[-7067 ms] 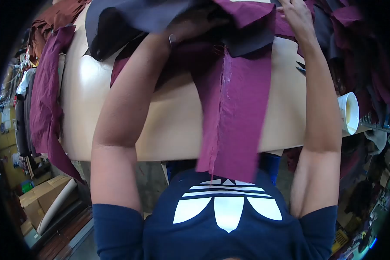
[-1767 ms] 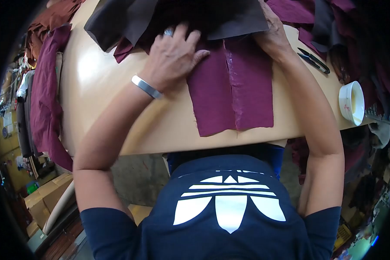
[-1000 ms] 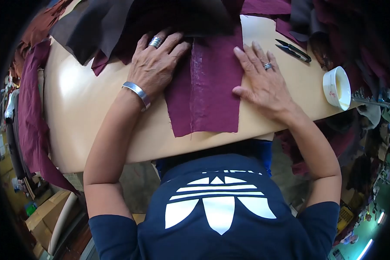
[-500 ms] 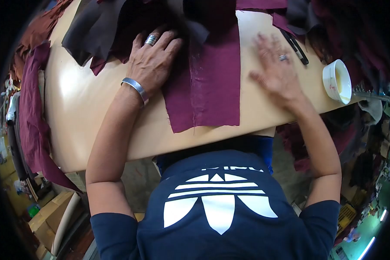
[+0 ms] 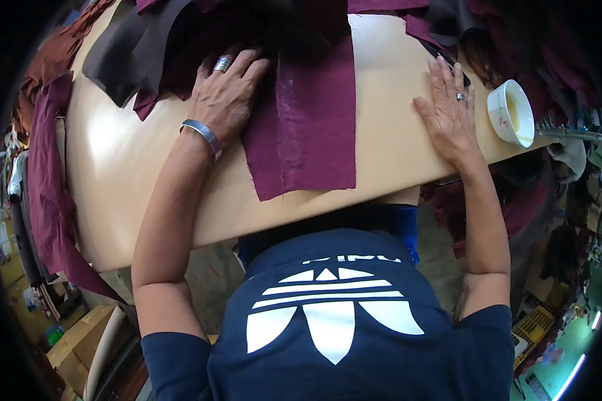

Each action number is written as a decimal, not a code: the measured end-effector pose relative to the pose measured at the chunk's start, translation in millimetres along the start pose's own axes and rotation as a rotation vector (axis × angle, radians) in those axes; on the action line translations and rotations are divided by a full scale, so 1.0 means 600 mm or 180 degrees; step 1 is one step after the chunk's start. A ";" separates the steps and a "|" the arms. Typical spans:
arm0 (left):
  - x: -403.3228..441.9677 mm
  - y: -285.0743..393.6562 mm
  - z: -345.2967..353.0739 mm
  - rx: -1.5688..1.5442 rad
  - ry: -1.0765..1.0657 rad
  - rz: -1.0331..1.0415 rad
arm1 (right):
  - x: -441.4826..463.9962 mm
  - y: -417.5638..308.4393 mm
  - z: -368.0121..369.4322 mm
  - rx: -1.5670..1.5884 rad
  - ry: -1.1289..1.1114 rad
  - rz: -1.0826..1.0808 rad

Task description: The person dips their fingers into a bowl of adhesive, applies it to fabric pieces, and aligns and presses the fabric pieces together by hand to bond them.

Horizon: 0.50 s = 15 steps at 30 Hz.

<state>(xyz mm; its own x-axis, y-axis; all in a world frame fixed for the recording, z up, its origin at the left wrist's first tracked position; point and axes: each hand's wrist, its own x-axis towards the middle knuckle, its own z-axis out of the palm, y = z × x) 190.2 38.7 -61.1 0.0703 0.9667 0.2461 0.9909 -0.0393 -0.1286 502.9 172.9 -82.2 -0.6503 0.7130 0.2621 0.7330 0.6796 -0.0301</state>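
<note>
A maroon strip of fabric (image 5: 317, 127) lies on the tabletop with a seam running down its length and a pale smear along it. My left hand (image 5: 227, 93), wearing a ring and a metal bracelet, rests at the strip's left edge, fingers stretched forward over dark cloth. Farther right, my right hand (image 5: 450, 113) lies nearly flat with its fingers extended and thumb apart. Its fingertips reach a slim black tool (image 5: 466, 81), mostly covered by the fingers, so its kind is unclear. A white bowl (image 5: 501, 115) holding a yellowish substance stands just right of that hand.
Dark grey material (image 5: 124, 63) and maroon pieces heap along the far side of the light tabletop (image 5: 140, 180). Another maroon cloth (image 5: 47, 154) hangs over the left edge. Below left is a cardboard box (image 5: 80, 344); a yellow crate (image 5: 533, 334) sits low at right.
My right hand has moved rightward, away from the maroon strip and onto the black tool. My left hand stays in place beside the strip. The whole view has shifted slightly.
</note>
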 end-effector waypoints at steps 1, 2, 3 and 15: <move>0.000 0.001 0.002 -0.0037 -0.0035 -0.0049 | -0.003 -0.004 -0.001 -0.0119 0.0047 -0.0055; 0.001 0.001 0.002 -0.0072 -0.0068 -0.0095 | -0.009 -0.012 -0.006 -0.0072 -0.0104 -0.0140; 0.002 0.001 0.002 -0.0093 -0.0031 -0.0085 | -0.019 -0.029 -0.014 -0.0025 -0.0251 -0.0225; 0.002 0.006 -0.002 0.0013 0.0701 0.0258 | -0.174 -0.012 -0.108 0.1213 -0.0243 0.0947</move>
<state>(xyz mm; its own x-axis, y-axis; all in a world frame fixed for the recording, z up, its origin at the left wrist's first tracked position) 194.0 39.6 -59.9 0.1735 0.8818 0.4386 0.9806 -0.1132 -0.1603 578.3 82.6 -47.0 -0.4470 0.8868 0.1174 0.7732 0.4491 -0.4477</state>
